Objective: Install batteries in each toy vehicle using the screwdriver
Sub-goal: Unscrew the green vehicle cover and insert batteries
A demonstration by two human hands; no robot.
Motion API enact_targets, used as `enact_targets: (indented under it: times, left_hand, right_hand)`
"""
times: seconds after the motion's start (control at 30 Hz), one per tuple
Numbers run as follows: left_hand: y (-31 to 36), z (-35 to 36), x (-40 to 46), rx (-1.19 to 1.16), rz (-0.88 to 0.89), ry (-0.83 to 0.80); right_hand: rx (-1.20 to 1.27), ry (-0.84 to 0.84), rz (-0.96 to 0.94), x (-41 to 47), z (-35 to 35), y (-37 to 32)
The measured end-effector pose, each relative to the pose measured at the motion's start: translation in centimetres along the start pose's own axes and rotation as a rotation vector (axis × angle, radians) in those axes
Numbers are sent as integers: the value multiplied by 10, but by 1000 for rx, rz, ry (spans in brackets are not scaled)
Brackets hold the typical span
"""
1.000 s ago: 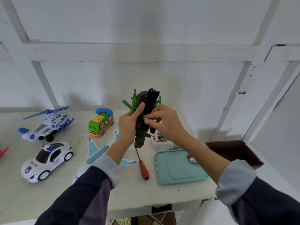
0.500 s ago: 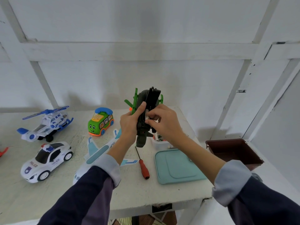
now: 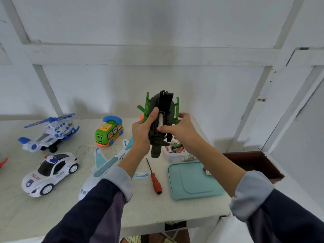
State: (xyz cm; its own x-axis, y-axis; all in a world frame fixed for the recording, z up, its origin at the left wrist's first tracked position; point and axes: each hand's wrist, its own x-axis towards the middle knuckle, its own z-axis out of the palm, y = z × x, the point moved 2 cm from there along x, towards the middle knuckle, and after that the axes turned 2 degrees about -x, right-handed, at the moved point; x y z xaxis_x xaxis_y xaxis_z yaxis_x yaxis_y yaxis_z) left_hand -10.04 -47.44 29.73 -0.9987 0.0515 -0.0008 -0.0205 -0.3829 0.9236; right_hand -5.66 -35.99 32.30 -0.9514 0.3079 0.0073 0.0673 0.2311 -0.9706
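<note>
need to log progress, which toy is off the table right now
The dark green toy, held up in both hands with a battery in its open bay. The others sit on the table.

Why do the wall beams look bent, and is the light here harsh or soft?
Head view: the wide-angle lens bows the white wall beams near the edges; the light is soft, leaving faint shadows behind the green toy bus and the blue-and-white toy helicopter; no glare; the dark toy vehicle with green blades in both hands is sharp.
</note>
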Motion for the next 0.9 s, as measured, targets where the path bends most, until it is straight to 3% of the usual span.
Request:
enact_targets:
  times: [0.23, 0.47, 0.73, 0.9]
  left_hand:
    - [0, 2, -2, 75, 54, -25]
    - [-1, 2, -3, 95, 72, -36]
    - [2, -3, -6, 85, 31, -71]
    - [1, -5, -9, 109, -5, -69]
  right_hand:
    - [172, -116, -9, 0, -3, 4]
    - [220, -54, -20, -3, 1, 5]
    - [15, -200, 19, -10, -13, 6]
    - [-38, -69, 69, -19, -52, 17]
